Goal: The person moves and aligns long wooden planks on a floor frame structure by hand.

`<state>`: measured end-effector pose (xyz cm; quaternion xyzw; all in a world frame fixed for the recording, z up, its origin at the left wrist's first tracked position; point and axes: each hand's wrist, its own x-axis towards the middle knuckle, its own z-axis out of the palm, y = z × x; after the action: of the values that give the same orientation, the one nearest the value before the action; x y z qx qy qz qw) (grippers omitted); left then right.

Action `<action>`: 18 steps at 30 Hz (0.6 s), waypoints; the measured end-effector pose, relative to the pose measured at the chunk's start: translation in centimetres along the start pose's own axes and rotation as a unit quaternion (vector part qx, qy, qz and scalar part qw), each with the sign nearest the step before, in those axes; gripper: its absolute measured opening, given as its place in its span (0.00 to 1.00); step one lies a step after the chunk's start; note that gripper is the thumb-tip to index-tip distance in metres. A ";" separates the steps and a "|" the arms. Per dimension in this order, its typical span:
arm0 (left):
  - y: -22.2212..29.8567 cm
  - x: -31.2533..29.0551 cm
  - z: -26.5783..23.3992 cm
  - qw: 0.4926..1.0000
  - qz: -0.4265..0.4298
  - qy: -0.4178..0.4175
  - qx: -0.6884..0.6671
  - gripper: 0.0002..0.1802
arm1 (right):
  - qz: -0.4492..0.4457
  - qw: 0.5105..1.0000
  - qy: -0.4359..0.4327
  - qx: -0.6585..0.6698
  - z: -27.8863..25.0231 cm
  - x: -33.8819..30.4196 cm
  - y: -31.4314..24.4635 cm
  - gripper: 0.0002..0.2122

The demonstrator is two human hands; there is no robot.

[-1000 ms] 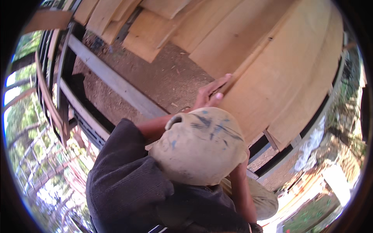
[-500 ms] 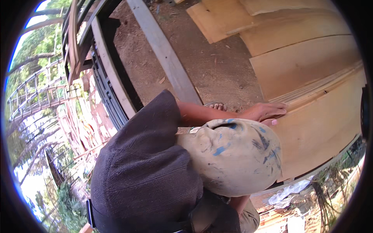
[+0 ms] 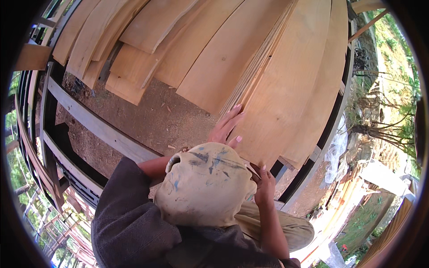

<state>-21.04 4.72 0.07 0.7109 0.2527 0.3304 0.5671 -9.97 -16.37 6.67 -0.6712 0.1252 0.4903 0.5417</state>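
Note:
Neither of my hands shows. In front of me a person in a dark shirt (image 3: 129,219) and a paint-stained beige cap (image 3: 205,187) bends over the boards. That person's left hand (image 3: 222,128) lies with fingers spread along the edge of a stack of thin wooden boards (image 3: 257,67). Their right hand (image 3: 264,185) is at the near end of a broad light-brown board (image 3: 279,107), the fingertips by its corner. The cap hides part of both hands and the board's near edge.
More boards (image 3: 210,53) lie side by side toward the far left. A grey beam (image 3: 100,125) crosses above the dirt floor (image 3: 174,120). Dark frame rails (image 3: 47,102) stand at the left. Beyond the right edge are clear plastic sheeting (image 3: 334,152) and scattered wood scraps.
My view has turned, so the boards now run away from me and more of them show. The person's right hand has come into view at the board's near end; their left stays by the stack.

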 end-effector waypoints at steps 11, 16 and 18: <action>-0.6 -0.8 -0.1 1.000 -0.006 0.014 0.021 0.30 | 0.002 0.997 -0.006 0.075 0.6 0.3 1.4 0.17; 0.9 -0.1 0.1 0.999 -0.008 -0.004 0.030 0.26 | 0.008 0.994 -0.033 0.106 -0.1 0.6 1.7 0.17; 0.7 -0.3 0.3 1.000 -0.018 0.007 0.021 0.26 | 0.019 0.992 -0.036 0.122 -0.3 0.8 1.7 0.17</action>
<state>-20.97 4.17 0.61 0.7154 0.2762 0.3199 0.5564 -10.57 -16.99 4.96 -0.5791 0.1768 0.5055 0.6147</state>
